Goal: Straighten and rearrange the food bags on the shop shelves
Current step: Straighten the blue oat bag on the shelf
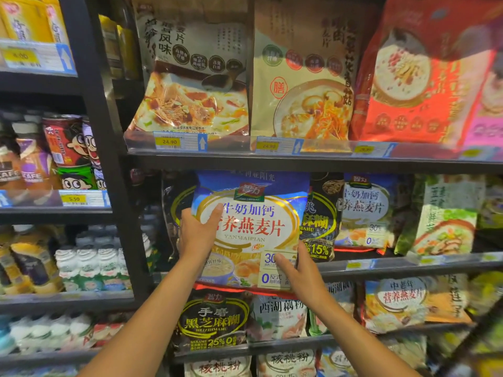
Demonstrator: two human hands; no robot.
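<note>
You've got the blue oatmeal bag [249,229] upright between both hands in front of the middle shelf [381,263], left hand [197,234] gripping its left edge, right hand [298,270] pinching its lower right corner.

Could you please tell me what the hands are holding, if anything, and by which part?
Both hold the blue oat bag: the left hand grips its left edge, the right hand its lower right corner.

Head-worn view, close, facing shelves [299,162]
</note>
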